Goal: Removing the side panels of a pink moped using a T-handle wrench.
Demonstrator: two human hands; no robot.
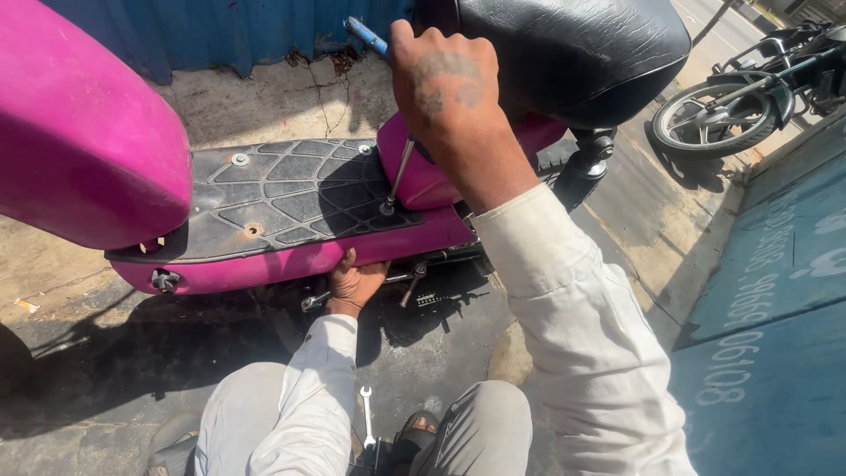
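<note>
Right hand [445,84] grips a blue-handled screwdriver [392,132] – tip at the footboard's [282,189] rear edge; left hand [355,284] (grip unclear) reaches beneath.

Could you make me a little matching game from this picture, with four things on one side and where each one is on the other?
Things:
1. screwdriver
2. spanner
3. left hand
4. parked motorbike

Places:
A. on the ground between the person's knees
B. under the edge of the pink scooter
C. top right, out on the road
D. held in the right hand, tip down on the black footboard

Pairs: 1-D, 2-A, 3-B, 4-C
</note>
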